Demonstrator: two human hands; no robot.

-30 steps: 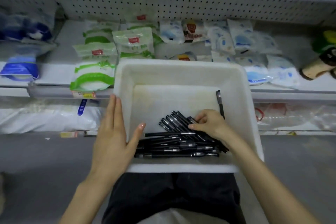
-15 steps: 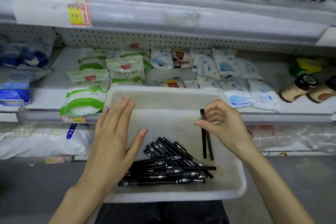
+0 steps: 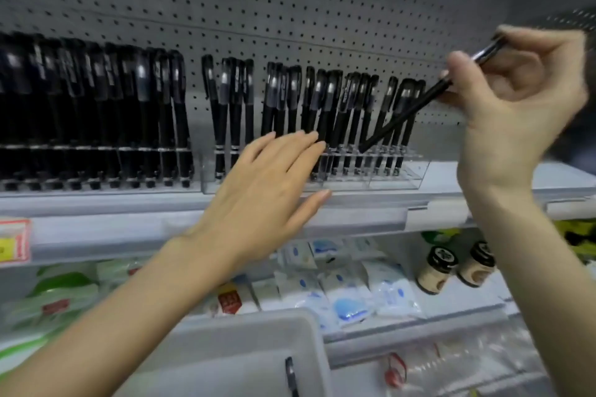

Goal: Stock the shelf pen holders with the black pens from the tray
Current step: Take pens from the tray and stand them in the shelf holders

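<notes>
Our right hand [image 3: 516, 100] pinches one black pen [image 3: 406, 116] high on its barrel. The pen is tilted, with its low tip at the top edge of the right clear pen holder [image 3: 416, 171], among the standing pens [image 3: 325, 113]. Our left hand [image 3: 271, 177] is flat with straight fingers and grips nothing. Its fingertips are over the holder front, but blur means we can't tell if they touch.

- **Risk 1:** the pen goes in slanted, so the tip can catch a divider or lever neighbouring pens sideways.
- **Risk 2:** the pinch sits far from the tip, so the tip may wobble and miss its slot.
- **Risk 3:** a dropped pen would likely fall past the shelf lip [image 3: 371, 216] to the packets below, or back into the tray [image 3: 309, 332], near us, where one pen [image 3: 290, 374] shows.
- **Risk 4:** a left-hand push could slide the light holder along the shelf.

The free slots look to be at the holder's far-right end, so the tip may be aimed too far left.
</notes>
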